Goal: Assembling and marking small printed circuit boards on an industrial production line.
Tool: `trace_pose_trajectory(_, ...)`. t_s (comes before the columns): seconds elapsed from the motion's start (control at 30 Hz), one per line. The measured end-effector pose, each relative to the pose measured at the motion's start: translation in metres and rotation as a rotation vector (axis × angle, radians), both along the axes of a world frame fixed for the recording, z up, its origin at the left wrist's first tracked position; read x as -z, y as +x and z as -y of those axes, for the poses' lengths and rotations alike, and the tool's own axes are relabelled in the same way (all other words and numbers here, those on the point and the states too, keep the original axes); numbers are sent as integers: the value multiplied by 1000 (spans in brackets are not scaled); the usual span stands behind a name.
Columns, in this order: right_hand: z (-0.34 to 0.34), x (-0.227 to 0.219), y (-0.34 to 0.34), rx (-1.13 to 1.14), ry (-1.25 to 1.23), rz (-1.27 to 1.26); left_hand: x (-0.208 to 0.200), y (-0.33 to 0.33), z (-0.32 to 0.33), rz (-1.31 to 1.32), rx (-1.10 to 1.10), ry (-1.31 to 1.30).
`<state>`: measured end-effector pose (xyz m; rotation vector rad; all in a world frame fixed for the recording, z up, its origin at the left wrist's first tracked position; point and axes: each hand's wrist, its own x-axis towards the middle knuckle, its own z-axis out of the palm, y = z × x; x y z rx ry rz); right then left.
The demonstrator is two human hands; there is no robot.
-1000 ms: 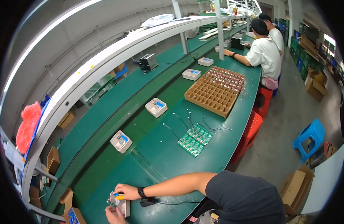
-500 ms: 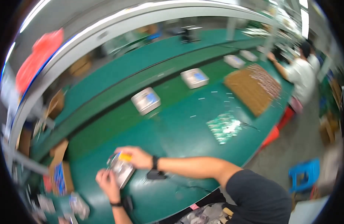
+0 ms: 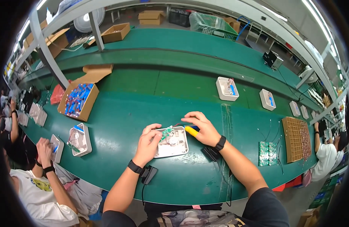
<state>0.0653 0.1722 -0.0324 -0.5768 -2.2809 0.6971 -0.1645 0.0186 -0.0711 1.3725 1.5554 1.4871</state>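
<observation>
Wrist gear: black band on each wrist, plus a small black box (image 3: 148, 174) on the table by the left one and another (image 3: 211, 154) by the right one, with dark cables trailing to the near edge
Left hand (image 3: 146, 145): on the left rim of the case, fingers curled, tips right at the green board; kinda looks like a pinch but I can't tell for sure
Right hand (image 3: 204, 130): just off the case's far right corner, fingers bent and a bit apart, yellow cover (image 3: 191, 131) on one digit; can't tell if it's gripping anything
White case (image 3: 174, 152): lying flat between the two hands, open side up, pale round part inside
Green board (image 3: 167, 133): small one, over the case's far left part, next to the left fingertips
Blue piece (image 3: 188, 126): mostly tucked under the right hand, red wire (image 3: 177, 125) beside it
Off to the left: another white case (image 3: 86, 142) with blue and green parts in it, and past that a co-worker's hand (image 3: 44, 149) at one more case
Off to the right: panel of green circuit boards (image 3: 268, 153) with dark wires, then a divided cardboard tray (image 3: 291, 142), part filled
Farther left: cardboard box (image 3: 90, 103) full of blue cells (image 3: 79, 97), flap up
Farther right: row of white cases (image 3: 228, 97) along the green strip
Way back: second green bench (image 3: 174, 41) with a black device (image 3: 272, 59) at right
</observation>
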Motion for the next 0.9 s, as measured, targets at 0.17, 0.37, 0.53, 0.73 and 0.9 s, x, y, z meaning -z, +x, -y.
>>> trace_pose_trajectory(0.17, 10, -14, -4, -271, 109, 38, -7, 8, -1, -110, 54, -8)
trace_pose_trajectory(0.37, 8, -14, -6, -329, 272, 105, -10, 5, -3, -34, 105, -37)
trace_pose_trajectory(0.53, 9, -13, -1, -233, 326, 50, -57, 5, 15, -503, -114, -147)
trace_pose_trajectory(0.73, 18, -24, -3, -147, 436, 49, -54, 9, 24, -705, 52, -366)
trace_pose_trajectory(0.9, 13, -29, 1, -87, 451, 59, -47, 16, 23, -701, 58, -268)
